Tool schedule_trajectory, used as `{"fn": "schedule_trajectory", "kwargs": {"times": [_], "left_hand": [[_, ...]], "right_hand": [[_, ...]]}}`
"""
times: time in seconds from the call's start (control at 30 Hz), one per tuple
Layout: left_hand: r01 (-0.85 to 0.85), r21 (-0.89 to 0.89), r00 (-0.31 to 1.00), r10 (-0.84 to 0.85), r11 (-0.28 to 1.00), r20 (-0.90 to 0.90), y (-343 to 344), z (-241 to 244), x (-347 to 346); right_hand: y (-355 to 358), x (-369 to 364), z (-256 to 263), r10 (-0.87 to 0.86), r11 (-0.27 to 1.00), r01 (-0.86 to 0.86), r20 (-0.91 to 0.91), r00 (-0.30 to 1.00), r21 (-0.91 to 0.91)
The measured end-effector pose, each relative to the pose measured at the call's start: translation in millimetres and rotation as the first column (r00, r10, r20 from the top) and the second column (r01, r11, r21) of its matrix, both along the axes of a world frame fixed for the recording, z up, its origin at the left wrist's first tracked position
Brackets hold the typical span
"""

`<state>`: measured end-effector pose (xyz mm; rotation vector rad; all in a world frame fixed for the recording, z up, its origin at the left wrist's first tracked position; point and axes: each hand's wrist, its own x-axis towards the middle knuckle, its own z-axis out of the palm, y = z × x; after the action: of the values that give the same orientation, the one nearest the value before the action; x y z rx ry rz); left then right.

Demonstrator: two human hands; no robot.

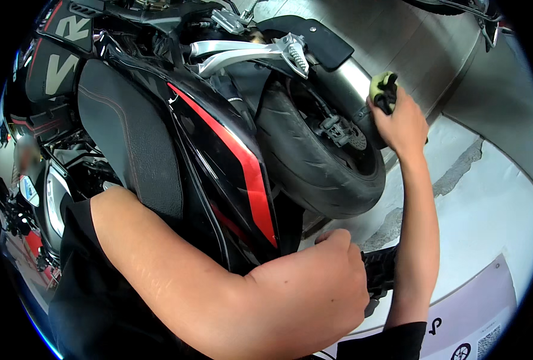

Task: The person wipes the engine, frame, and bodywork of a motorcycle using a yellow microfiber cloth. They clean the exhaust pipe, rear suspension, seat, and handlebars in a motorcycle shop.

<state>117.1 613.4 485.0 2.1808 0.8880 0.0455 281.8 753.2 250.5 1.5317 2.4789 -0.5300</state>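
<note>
My right hand (400, 121) holds a yellow-green and black cloth or sponge (383, 92) against the rear end of the silver exhaust muffler (354, 78) of a motorcycle. My left hand (320, 283) is curled, knuckles up, at the end of the black tail. Its fingertips are hidden, so whether it grips anything does not show. Just beyond its knuckles is a black ribbed part (380, 269). Between my hands lie the rear tyre (313, 166) and the brake disc (357, 138). A black side panel (221, 153) with a red stripe runs beside the stitched black seat (129, 126).
Silver footpeg brackets (239, 51) stick out ahead of the muffler. A white wall (487, 180) with damaged patches stands behind the tyre, and a printed poster (473, 297) hangs at lower right. More motorcycles (55, 198) stand at far left; parts of another show at top right.
</note>
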Motion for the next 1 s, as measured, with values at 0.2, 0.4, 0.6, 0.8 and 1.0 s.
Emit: {"fn": "schedule_trajectory", "kwargs": {"times": [0.2,0.4,0.6,0.8,1.0], "left_hand": [[-0.032,0.002,0.997,0.032,0.999,0.072,2,-2,-2],[0.055,-0.125,0.998,-0.049,0.991,0.048,-8,-5,12],[0.044,-0.058,0.996,-0.039,0.997,0.079,3,-3,3],[-0.060,-0.229,0.984,0.096,0.972,0.151,-12,-11,11],[0.190,-0.307,0.974,-0.139,0.933,0.181,2,-25,-7]], "right_hand": [[18,0,-3,-0.248,0.927,0.224,-0.043,0.968,-0.299],[46,20,-39,-0.575,0.646,0.391,-0.081,0.814,-0.656],[49,16,-39,-0.536,0.673,0.405,-0.030,0.844,-0.619],[48,16,-42,-0.538,0.733,0.441,-0.045,0.842,-0.519],[30,17,6,-0.484,0.797,0.338,-0.194,0.853,-0.500]]}}
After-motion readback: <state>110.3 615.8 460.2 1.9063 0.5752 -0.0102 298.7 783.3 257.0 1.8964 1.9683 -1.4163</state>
